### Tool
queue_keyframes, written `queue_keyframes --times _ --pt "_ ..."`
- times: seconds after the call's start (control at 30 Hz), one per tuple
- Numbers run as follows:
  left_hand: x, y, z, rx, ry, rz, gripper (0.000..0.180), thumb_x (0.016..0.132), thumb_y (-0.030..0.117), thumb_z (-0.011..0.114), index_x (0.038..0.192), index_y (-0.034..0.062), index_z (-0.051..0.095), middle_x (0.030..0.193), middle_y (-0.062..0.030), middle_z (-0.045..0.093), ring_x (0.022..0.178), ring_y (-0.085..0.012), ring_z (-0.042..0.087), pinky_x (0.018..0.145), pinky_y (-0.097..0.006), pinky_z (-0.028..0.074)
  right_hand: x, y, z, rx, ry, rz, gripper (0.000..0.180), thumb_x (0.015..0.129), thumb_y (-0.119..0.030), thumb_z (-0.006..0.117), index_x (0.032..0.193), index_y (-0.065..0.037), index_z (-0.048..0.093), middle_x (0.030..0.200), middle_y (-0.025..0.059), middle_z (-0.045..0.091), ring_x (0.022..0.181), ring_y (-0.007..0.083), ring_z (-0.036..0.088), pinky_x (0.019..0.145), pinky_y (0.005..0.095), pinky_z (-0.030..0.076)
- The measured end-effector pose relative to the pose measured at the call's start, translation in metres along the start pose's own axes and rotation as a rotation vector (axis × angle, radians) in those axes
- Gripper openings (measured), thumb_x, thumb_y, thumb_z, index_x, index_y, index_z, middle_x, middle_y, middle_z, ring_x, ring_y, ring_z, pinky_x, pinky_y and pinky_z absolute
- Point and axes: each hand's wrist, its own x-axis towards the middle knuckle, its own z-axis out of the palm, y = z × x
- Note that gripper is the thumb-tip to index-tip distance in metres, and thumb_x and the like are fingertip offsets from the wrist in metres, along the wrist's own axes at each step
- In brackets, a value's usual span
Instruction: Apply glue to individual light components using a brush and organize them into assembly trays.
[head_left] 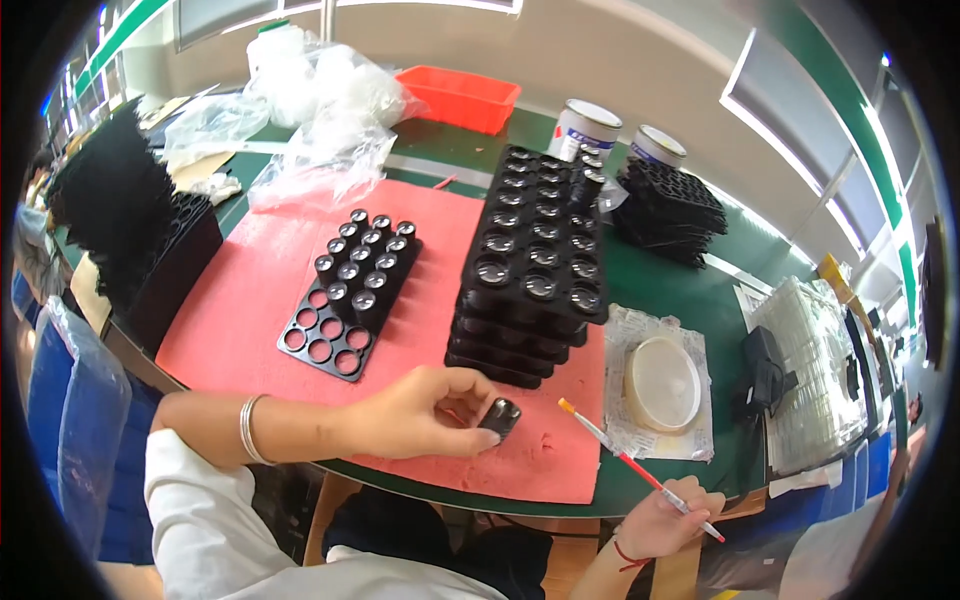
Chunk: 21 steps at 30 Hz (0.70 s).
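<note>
My left hand [430, 412] pinches a small black cylinder with a glassy end [500, 418] above the front of the pink mat [260, 330]. Off to the right, my right hand [672, 515] grips a thin paintbrush [640, 470] with a red and white handle, its orange bristles pointing up toward the cylinder but apart from it. Beyond my left hand lies a black tray [318, 350], its far rows filled with similar cylinders and its near holes bare. A tall stack of loaded black trays [520, 330] stands to the right of it.
A round dish of pale material [664, 384] sits on paper at the right. Two paint cans [586, 128] and a pile of black trays [672, 212] stand behind. Clear plastic bags [325, 100], a red bin [460, 98] and more black trays [165, 250] occupy the far and left sides.
</note>
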Motion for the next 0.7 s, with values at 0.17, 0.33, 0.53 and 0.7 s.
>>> queue_keyframes --times 0.17,0.33,0.53,0.7 --pt "0.0092 -0.0001 -0.0041 -0.073 -0.026 -0.058 0.028 0.078 0.019 0.068 0.095 -0.0007 0.059 0.084 -0.0003 0.059 0.078 -0.0049 0.053 0.075 -0.02 0.044 -0.0038 -0.001 -0.0037 0.027 -0.177 0.019 0.031 0.089 -0.03 0.052 0.076 -0.007 0.035 0.056 0.0004 0.033 0.053 0.0092 0.032 0.052 0.0235 0.023" --pt "0.0062 -0.0044 -0.006 -0.079 0.018 -0.061 0.028 0.077 0.02 0.069 0.094 -0.0012 0.06 0.083 -0.0001 0.059 0.076 -0.0046 0.052 0.072 -0.02 0.044 -0.0045 0.0002 -0.0005 -0.007 -0.202 0.017 0.034 0.088 -0.032 0.054 0.077 -0.007 0.035 0.056 -0.0003 0.032 0.053 0.0088 0.031 0.052 0.0244 0.023" --pt "0.0072 -0.0023 -0.0032 -0.038 0.018 -0.066 0.028 0.076 0.02 0.07 0.093 -0.001 0.06 0.081 0.0004 0.058 0.075 -0.0045 0.052 0.071 -0.02 0.044 -0.0037 -0.0015 -0.0009 -0.048 -0.238 0.03 0.035 0.087 -0.034 0.055 0.076 -0.007 0.035 0.055 0.0 0.034 0.053 0.0089 0.032 0.052 0.0237 0.024" --pt "0.0063 -0.008 -0.004 -0.058 0.024 -0.04 0.028 0.076 0.019 0.071 0.093 -0.0002 0.06 0.082 0.0006 0.058 0.076 -0.0044 0.052 0.072 -0.02 0.044 -0.0024 0.0026 0.0007 -0.159 -0.183 -0.04 0.037 0.086 -0.036 0.055 0.073 -0.006 0.038 0.049 0.0054 0.041 0.04 0.0131 0.039 0.039 0.0213 0.03"
